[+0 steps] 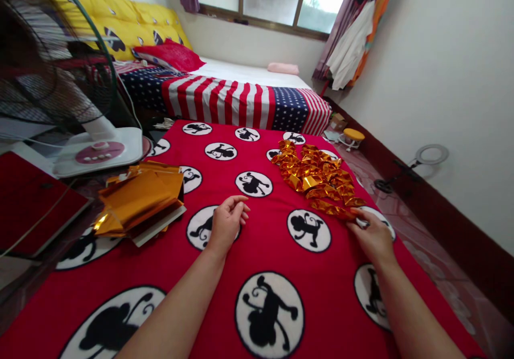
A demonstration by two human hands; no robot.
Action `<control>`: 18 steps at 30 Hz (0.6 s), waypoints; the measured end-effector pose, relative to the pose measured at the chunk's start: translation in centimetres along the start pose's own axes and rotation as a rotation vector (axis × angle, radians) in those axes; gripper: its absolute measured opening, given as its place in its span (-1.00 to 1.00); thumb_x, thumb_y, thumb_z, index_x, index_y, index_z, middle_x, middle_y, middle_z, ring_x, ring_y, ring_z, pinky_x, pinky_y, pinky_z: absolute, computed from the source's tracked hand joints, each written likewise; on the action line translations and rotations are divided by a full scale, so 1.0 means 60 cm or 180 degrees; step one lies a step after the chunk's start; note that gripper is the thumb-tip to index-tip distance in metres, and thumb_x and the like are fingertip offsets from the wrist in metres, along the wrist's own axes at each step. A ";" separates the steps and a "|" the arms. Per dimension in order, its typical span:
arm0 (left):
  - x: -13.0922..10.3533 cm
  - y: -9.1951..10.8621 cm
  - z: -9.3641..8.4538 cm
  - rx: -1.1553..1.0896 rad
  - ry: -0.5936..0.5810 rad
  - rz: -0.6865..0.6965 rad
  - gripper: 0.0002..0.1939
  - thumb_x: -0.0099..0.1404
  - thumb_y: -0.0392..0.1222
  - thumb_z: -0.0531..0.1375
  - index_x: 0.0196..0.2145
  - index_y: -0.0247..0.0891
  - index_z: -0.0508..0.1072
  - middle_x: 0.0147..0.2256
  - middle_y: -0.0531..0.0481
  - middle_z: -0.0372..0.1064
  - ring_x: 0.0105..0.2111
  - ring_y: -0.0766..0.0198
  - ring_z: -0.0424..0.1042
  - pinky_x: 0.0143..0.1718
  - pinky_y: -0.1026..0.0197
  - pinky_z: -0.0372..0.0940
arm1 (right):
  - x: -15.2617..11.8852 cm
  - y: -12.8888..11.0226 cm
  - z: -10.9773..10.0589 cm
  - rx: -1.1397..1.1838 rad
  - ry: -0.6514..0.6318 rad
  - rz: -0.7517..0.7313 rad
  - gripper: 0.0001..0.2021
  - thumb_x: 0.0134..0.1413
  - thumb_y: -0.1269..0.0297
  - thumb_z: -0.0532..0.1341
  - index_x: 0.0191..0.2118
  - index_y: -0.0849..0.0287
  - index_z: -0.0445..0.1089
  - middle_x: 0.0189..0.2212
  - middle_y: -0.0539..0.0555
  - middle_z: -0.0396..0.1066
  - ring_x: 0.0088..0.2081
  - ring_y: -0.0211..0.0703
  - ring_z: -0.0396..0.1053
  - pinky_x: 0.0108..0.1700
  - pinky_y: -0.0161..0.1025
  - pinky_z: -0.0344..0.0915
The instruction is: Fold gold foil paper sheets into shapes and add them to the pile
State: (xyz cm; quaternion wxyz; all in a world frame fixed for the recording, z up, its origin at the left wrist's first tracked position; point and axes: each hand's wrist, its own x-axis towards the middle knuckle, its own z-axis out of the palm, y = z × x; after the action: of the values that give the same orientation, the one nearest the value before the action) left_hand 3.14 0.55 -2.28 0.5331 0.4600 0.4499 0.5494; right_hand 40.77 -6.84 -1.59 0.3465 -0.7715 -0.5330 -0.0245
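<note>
My right hand [372, 236] is at the near end of the rows of folded gold foil papers [317, 174]. Its thumb and index finger pinch the end of one folded gold foil paper [331, 208] lying low on the red cloth. My left hand [231, 221] hovers over the middle of the cloth, fingers loosely curled and a little apart, with nothing in it. Left of it lies a loose stack of flat gold foil sheets [144, 196], some with pale undersides showing.
A red cloth with monkey prints [277, 230] covers the surface before me. On the left stands a fan with a white base [100, 147]. A bed with a striped cover [225, 99] lies beyond. A yellow stool [354, 134] and a ring light [431, 154] are at right.
</note>
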 end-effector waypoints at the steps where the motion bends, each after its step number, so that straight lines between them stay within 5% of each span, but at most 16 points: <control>1: 0.000 -0.001 0.000 0.0007 -0.0006 0.0004 -0.75 0.20 -0.14 0.18 -0.22 -0.34 0.46 -0.47 0.03 0.41 -0.58 0.41 0.35 -0.62 0.41 0.21 | -0.001 0.002 -0.002 -0.0032 0.0004 0.0004 -0.57 -0.18 0.06 0.21 -0.20 0.21 0.54 -0.20 0.23 0.54 -0.16 0.14 0.44 -0.05 0.03 0.32; 8: 0.000 0.001 0.001 0.0070 -0.0033 0.0013 -0.77 0.21 -0.15 0.17 -0.22 -0.34 0.46 -0.48 0.03 0.41 -0.58 0.42 0.34 -0.62 0.41 0.22 | -0.015 -0.001 -0.013 -0.0230 0.0131 0.0110 -0.62 -0.15 -0.02 0.21 -0.29 0.16 0.51 -0.27 0.19 0.54 -0.26 0.08 0.44 -0.18 -0.07 0.32; 18: -0.001 -0.002 0.000 0.0115 -0.0040 0.0033 -0.78 0.23 -0.16 0.16 -0.23 -0.34 0.46 -0.48 0.02 0.41 -0.58 0.42 0.34 -0.62 0.41 0.22 | -0.041 -0.021 -0.015 -0.0795 0.0000 0.0258 -0.75 -0.12 0.14 0.21 -0.25 0.06 0.42 -0.27 0.10 0.55 -0.28 0.07 0.47 -0.31 -0.14 0.26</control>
State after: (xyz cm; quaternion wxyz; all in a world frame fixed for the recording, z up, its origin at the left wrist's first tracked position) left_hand 3.18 0.51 -2.37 0.5246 0.4754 0.4540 0.5411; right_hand 38.98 -9.08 -1.24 0.2485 -0.8296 -0.4942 -0.0766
